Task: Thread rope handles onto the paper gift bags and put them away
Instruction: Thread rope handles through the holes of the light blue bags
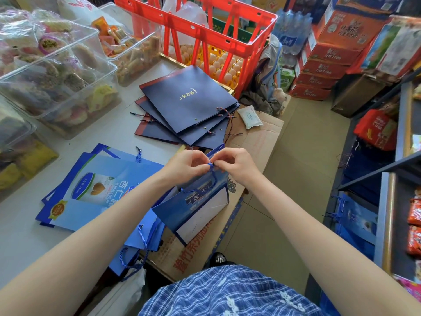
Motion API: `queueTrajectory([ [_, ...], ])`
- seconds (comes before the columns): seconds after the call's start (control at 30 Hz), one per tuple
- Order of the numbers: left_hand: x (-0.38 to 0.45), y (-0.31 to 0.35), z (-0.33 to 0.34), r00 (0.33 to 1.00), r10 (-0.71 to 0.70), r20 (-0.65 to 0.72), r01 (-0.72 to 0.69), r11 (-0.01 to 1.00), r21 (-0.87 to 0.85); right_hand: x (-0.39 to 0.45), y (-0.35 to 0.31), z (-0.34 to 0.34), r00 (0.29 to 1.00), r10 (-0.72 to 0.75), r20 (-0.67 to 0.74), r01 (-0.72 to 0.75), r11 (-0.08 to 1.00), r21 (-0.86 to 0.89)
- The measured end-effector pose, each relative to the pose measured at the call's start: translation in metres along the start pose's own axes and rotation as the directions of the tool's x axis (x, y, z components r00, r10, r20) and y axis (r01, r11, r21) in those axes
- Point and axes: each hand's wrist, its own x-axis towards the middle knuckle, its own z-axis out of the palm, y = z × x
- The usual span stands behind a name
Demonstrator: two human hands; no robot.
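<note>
A blue paper gift bag (193,206) hangs in front of me, held up by its top edge. My left hand (186,166) and my right hand (232,165) meet above it, and both pinch the end of a blue rope handle (211,165) at the bag's rim. The rope runs down the bag's face in a loop (200,189). A fanned pile of dark navy bags (186,106) lies on the table farther back, some with twisted cords. Light blue printed bags (95,185) lie flat at the left.
Clear plastic boxes of snacks (57,71) stand at the left of the grey table (22,236). A red crate (205,26) sits over egg trays at the back. A cardboard box (257,147) lies under the bag. Shelves (387,201) and stacked cartons (323,65) fill the right.
</note>
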Motion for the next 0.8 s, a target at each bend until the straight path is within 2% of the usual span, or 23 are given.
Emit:
queueTrajectory([
  [0.13,0.001,0.004,0.000,0.999,-0.038,-0.001,0.038,0.997,-0.070,0.002,-0.002,-0.003,1.000,-0.008,0.026,0.008,1.000,-0.001],
  [0.23,0.002,0.010,-0.003,0.995,-0.095,0.027,0.098,0.989,-0.114,0.004,-0.007,-0.002,0.994,-0.089,0.058,0.098,0.982,-0.163],
  [0.3,0.001,0.011,-0.005,0.992,-0.127,0.012,0.127,0.984,-0.125,0.005,-0.010,0.000,0.987,-0.148,0.056,0.156,0.965,-0.212],
  [0.53,-0.003,0.005,-0.006,0.987,-0.152,0.046,0.159,0.925,-0.345,0.006,-0.004,-0.002,0.998,-0.070,0.008,0.070,0.997,-0.012],
  [0.63,-0.001,0.005,-0.008,0.981,-0.181,0.073,0.195,0.879,-0.435,0.008,-0.003,-0.002,0.997,-0.072,0.016,0.072,0.997,-0.007],
  [0.8,0.000,0.007,-0.010,0.978,-0.198,0.070,0.210,0.889,-0.407,0.009,0.000,0.002,0.997,-0.071,-0.035,0.070,0.998,-0.005],
])
